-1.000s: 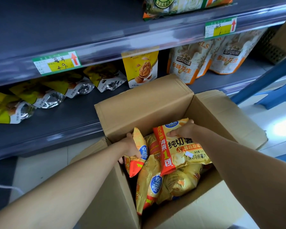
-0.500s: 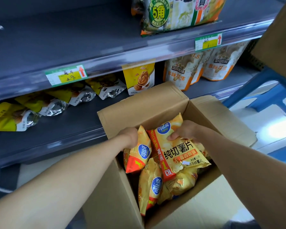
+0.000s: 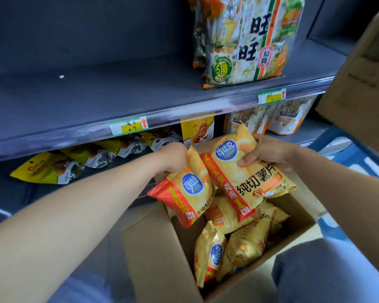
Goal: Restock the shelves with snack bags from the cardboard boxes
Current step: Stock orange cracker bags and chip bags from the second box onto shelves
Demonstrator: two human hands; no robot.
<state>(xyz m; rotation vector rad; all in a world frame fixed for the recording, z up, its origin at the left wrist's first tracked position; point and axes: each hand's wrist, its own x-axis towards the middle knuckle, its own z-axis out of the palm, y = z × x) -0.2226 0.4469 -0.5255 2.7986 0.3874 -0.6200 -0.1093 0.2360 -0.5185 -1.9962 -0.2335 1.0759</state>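
Shop aisle with stock on display, seen from above. Grey metal shelves (image 3: 53, 95) run across the far side. A clear strip along the front edge of the upper one holds green-and-yellow price labels (image 3: 129, 126) with handwritten numbers and red arrows. Packaged snacks sit in groups of the same kind: tall rice cracker packs (image 3: 245, 40) on the upper shelf at far right, peanut bags (image 3: 289, 119) below them, yellow nut bags (image 3: 53, 169) lying flat at left. In the near middle, an open cardboard box (image 3: 158, 248) holds many identical chip bags (image 3: 245, 243).
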